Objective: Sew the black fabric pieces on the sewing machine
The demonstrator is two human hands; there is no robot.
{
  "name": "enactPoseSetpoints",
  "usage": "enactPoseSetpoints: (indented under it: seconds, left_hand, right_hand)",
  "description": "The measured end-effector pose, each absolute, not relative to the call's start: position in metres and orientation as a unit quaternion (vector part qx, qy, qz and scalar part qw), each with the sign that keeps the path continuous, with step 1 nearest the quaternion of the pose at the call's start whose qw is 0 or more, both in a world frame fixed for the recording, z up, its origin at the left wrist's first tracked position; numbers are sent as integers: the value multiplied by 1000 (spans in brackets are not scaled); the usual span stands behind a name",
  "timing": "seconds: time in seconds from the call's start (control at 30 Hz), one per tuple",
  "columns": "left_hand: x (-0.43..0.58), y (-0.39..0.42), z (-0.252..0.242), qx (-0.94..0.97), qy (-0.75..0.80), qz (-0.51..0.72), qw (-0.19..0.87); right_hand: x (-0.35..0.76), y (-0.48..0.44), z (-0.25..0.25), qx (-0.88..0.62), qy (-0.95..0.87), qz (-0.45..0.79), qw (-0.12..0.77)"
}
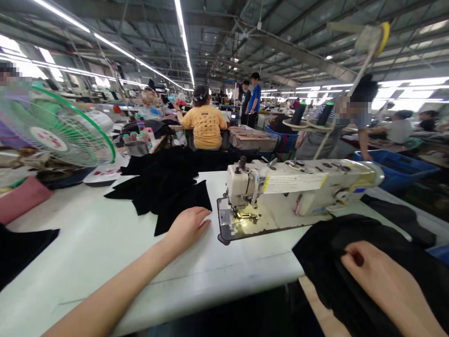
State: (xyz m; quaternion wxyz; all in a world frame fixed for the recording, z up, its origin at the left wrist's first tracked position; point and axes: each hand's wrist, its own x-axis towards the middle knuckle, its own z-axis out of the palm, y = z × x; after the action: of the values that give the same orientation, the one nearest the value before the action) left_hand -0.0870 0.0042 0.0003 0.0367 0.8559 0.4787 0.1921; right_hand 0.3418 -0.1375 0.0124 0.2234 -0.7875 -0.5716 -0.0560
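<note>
Above the pale bench [98, 243], 2 dark thread cones [298, 113] are seen. At its right, black cloth [324, 236] is pinched between thumb and fingers of the right hand [377, 271]; the left hand [188, 228], its arm stretched forward, is laid loosely open, palm down, beside black pieces [178, 199].

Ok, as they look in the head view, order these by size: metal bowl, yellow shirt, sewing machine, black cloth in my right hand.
1. Black cloth and sewing machine: too close to rank; cloth leaves frame.
2. Yellow shirt
3. Metal bowl
</note>
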Motion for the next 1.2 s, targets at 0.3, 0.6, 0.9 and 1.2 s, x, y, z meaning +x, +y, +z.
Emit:
enactPoseSetpoints:
  seconds: [0.3, 0.6, 0.9, 1.2]
  left_hand:
    - [19, -91, 45, 848, 198, 324, 369]
    - [30, -67, 81, 604, 405, 551, 410]
    - [8, -78, 104, 617, 379, 478, 498]
    - [-17, -31, 142, 791, 419, 366, 256]
  right_hand:
    - [227, -143, 67, -475, -551, 554, 405]
    - [208, -161, 39, -475, -628, 148, 598]
    - [198, -167, 45, -526, -486, 340, 610]
    - [252, -102, 100, -594, -548, 224, 546]
